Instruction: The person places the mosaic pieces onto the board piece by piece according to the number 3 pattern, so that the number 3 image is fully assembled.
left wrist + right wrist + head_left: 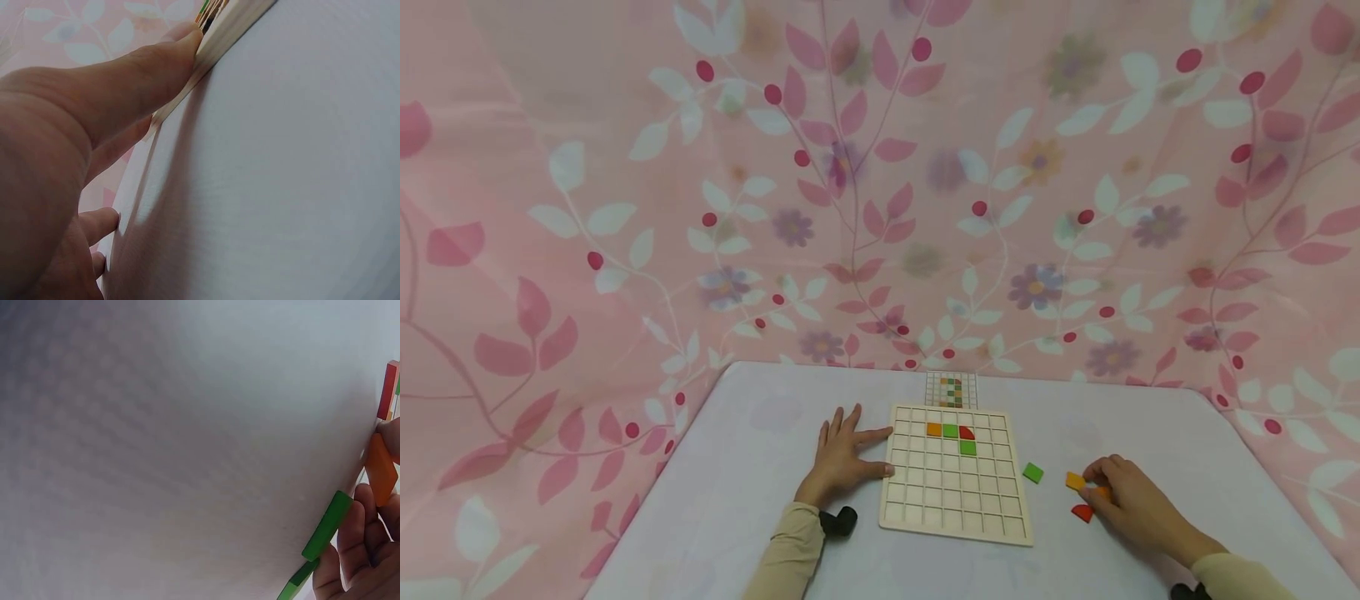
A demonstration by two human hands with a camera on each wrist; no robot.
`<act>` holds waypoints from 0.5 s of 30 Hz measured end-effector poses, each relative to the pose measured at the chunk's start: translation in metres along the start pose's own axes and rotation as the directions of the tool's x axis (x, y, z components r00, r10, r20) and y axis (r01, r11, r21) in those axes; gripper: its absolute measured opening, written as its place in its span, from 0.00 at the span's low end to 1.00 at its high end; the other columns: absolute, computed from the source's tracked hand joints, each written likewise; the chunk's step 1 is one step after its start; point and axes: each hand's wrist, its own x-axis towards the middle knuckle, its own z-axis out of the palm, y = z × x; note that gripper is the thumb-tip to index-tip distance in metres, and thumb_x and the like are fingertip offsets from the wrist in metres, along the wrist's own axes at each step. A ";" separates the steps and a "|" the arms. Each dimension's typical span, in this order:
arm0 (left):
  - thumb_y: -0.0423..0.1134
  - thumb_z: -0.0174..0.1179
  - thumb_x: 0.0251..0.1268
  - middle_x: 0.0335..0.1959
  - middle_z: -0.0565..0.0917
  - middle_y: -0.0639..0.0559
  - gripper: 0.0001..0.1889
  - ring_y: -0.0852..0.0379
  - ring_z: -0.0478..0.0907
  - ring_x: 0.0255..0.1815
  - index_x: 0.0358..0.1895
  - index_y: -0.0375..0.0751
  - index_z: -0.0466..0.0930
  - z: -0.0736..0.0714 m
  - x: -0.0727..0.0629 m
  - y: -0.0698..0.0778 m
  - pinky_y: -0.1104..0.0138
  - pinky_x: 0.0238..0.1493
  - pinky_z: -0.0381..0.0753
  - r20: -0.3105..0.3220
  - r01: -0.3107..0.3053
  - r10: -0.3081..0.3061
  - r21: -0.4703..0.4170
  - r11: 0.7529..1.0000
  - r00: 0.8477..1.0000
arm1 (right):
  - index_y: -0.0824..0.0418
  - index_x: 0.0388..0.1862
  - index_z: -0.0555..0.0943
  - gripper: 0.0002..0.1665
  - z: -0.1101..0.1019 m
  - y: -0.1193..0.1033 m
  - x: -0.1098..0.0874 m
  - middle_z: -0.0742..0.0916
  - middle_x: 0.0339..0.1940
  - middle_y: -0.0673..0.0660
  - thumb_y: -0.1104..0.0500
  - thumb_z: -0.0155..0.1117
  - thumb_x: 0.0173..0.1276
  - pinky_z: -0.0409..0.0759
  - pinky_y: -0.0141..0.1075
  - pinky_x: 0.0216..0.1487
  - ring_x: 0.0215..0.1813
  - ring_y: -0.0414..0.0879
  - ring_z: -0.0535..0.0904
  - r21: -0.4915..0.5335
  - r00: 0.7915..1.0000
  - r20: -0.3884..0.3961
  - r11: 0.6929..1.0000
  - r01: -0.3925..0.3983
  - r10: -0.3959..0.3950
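The right hand (1138, 507) has its grip clamped on an orange tile (380, 469), a red piece (1082, 513) near it. At nine o'clock, the grid board (917, 493) lies on the surface (760, 417); the left hand (842, 460), fingers apart, touches its nine-o'clock edge.

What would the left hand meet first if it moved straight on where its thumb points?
The grid board: the thumb of the left hand touches its left edge, so no free gap shows. How firmly it presses is hard to tell.
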 end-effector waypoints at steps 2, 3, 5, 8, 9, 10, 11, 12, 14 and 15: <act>0.61 0.80 0.53 0.87 0.55 0.36 0.37 0.28 0.39 0.88 0.69 0.58 0.84 0.000 0.000 0.000 0.32 0.84 0.36 0.003 -0.002 0.002 -0.005 1.000 1.000 | 0.55 0.45 0.83 0.12 0.000 -0.001 0.000 0.82 0.40 0.44 0.52 0.76 0.69 0.85 0.37 0.46 0.44 0.39 0.78 -0.011 1.000 -0.005 1.000 0.002 -0.002; 0.61 0.80 0.53 0.87 0.55 0.35 0.37 0.28 0.39 0.88 0.69 0.58 0.84 0.001 0.000 0.000 0.32 0.84 0.35 0.005 -0.004 0.004 -0.006 1.000 1.000 | 0.55 0.45 0.83 0.12 0.000 -0.001 -0.001 0.81 0.40 0.44 0.52 0.76 0.69 0.84 0.37 0.44 0.43 0.38 0.77 -0.012 1.000 -0.005 1.000 0.000 0.000; 0.61 0.80 0.53 0.87 0.55 0.35 0.37 0.28 0.39 0.88 0.69 0.58 0.84 0.001 0.001 -0.002 0.32 0.84 0.35 0.006 -0.008 0.008 -0.006 1.000 1.000 | 0.56 0.45 0.83 0.13 0.000 -0.001 0.000 0.81 0.39 0.45 0.52 0.76 0.70 0.82 0.35 0.42 0.41 0.36 0.74 -0.009 1.000 -0.002 1.000 -0.008 0.008; 0.61 0.80 0.53 0.87 0.55 0.35 0.37 0.28 0.39 0.88 0.69 0.58 0.84 0.002 0.001 -0.003 0.31 0.83 0.36 0.008 -0.012 0.012 0.006 1.000 1.000 | 0.58 0.46 0.83 0.14 0.000 -0.003 0.001 0.82 0.40 0.46 0.52 0.76 0.71 0.80 0.33 0.40 0.40 0.36 0.72 0.003 0.999 0.011 1.000 -0.031 0.031; 0.61 0.80 0.53 0.87 0.55 0.35 0.37 0.27 0.39 0.88 0.69 0.59 0.84 0.002 0.001 -0.003 0.31 0.83 0.36 0.007 -0.012 0.012 0.009 1.000 1.000 | 0.58 0.47 0.83 0.14 0.000 -0.003 0.001 0.82 0.40 0.46 0.52 0.75 0.71 0.81 0.33 0.40 0.41 0.36 0.72 0.006 0.999 0.015 0.999 -0.038 0.037; 0.61 0.80 0.53 0.87 0.55 0.35 0.37 0.28 0.39 0.88 0.69 0.59 0.84 0.001 0.001 -0.003 0.31 0.83 0.36 0.006 -0.011 0.011 0.011 1.000 1.000 | 0.59 0.47 0.83 0.15 -0.001 -0.004 0.002 0.82 0.40 0.46 0.52 0.75 0.71 0.81 0.33 0.41 0.41 0.37 0.73 0.009 0.999 0.022 0.999 -0.045 0.045; 0.61 0.80 0.53 0.87 0.55 0.35 0.37 0.28 0.39 0.88 0.69 0.59 0.84 0.001 0.001 -0.003 0.31 0.83 0.36 0.006 -0.011 0.011 0.013 1.000 1.000 | 0.59 0.48 0.83 0.15 -0.001 -0.004 0.003 0.82 0.41 0.47 0.52 0.75 0.72 0.82 0.33 0.41 0.42 0.37 0.74 0.013 0.998 0.029 0.998 -0.053 0.053; 0.61 0.80 0.53 0.87 0.55 0.35 0.37 0.28 0.39 0.88 0.69 0.59 0.84 0.001 0.001 -0.002 0.31 0.83 0.36 0.006 -0.010 0.010 0.012 1.000 1.000 | 0.60 0.48 0.83 0.15 -0.001 -0.006 0.003 0.82 0.41 0.47 0.52 0.75 0.72 0.82 0.34 0.41 0.42 0.38 0.74 0.016 0.998 0.036 0.998 -0.061 0.060; 0.61 0.80 0.53 0.87 0.55 0.36 0.37 0.28 0.39 0.88 0.69 0.59 0.84 0.001 0.001 -0.002 0.31 0.83 0.36 0.007 -0.008 0.008 0.008 1.000 1.000 | 0.60 0.49 0.82 0.16 -0.002 -0.007 0.004 0.83 0.42 0.48 0.52 0.74 0.72 0.83 0.34 0.42 0.44 0.40 0.75 0.032 0.996 0.053 0.997 -0.075 0.073; 0.61 0.80 0.53 0.87 0.55 0.36 0.37 0.28 0.39 0.88 0.69 0.60 0.84 0.001 0.001 -0.002 0.32 0.84 0.36 0.008 -0.006 0.006 0.005 1.000 1.000 | 0.61 0.50 0.82 0.16 -0.002 -0.009 0.005 0.83 0.42 0.48 0.52 0.74 0.72 0.83 0.34 0.42 0.44 0.40 0.76 0.039 0.995 0.057 0.996 -0.079 0.077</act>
